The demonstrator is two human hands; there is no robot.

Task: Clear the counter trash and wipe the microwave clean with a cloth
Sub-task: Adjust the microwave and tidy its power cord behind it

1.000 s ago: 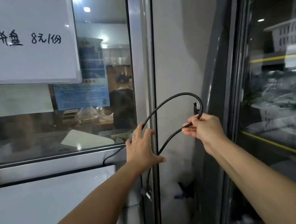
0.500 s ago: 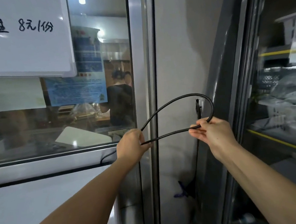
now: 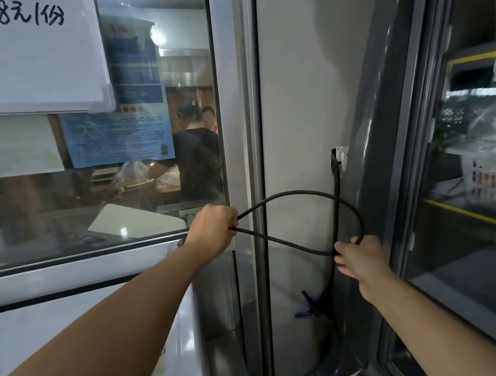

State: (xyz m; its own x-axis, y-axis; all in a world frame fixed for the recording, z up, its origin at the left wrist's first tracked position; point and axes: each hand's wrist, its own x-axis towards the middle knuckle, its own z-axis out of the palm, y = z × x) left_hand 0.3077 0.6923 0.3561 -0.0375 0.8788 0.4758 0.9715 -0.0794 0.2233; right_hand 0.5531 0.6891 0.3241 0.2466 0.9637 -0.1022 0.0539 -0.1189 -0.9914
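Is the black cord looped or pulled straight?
Looped. The cord curves in one big arc between the left hand, which grips two strands together, and the right hand, which holds the far bend.

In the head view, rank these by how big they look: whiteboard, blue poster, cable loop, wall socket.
Largest to smallest as they appear:
1. whiteboard, though cut off by the frame
2. blue poster, partly hidden by the whiteboard
3. cable loop, similar in span to the poster, so this order is unsure
4. wall socket
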